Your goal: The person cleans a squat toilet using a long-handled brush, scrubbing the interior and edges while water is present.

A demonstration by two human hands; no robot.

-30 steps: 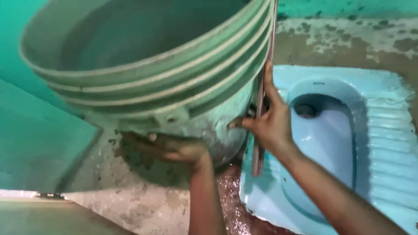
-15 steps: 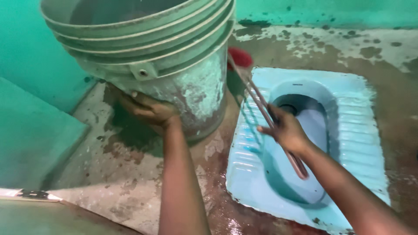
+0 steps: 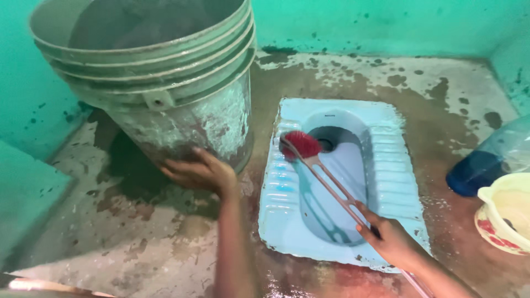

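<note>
- Here, left hand (image 3: 201, 174) under the tilted grey bucket (image 3: 165, 83), fingers spread against its lower wall, bucket lifted over the stained floor (image 3: 138, 232).
- Right hand (image 3: 395, 240), grip closed round the long handle of the toilet brush (image 3: 326, 179).
- Red bristle head resting on the front rim of the blue squat toilet (image 3: 397, 182).
- Right of it, a clear bottle (image 3: 497, 157) beside a yellow mug (image 3: 505, 212).

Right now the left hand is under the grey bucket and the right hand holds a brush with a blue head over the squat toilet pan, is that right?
Not quite. The brush head is red, not blue, as the head view shows. The rest holds: the left hand is under the grey bucket, and the right hand holds the brush over the squat toilet pan.
</note>
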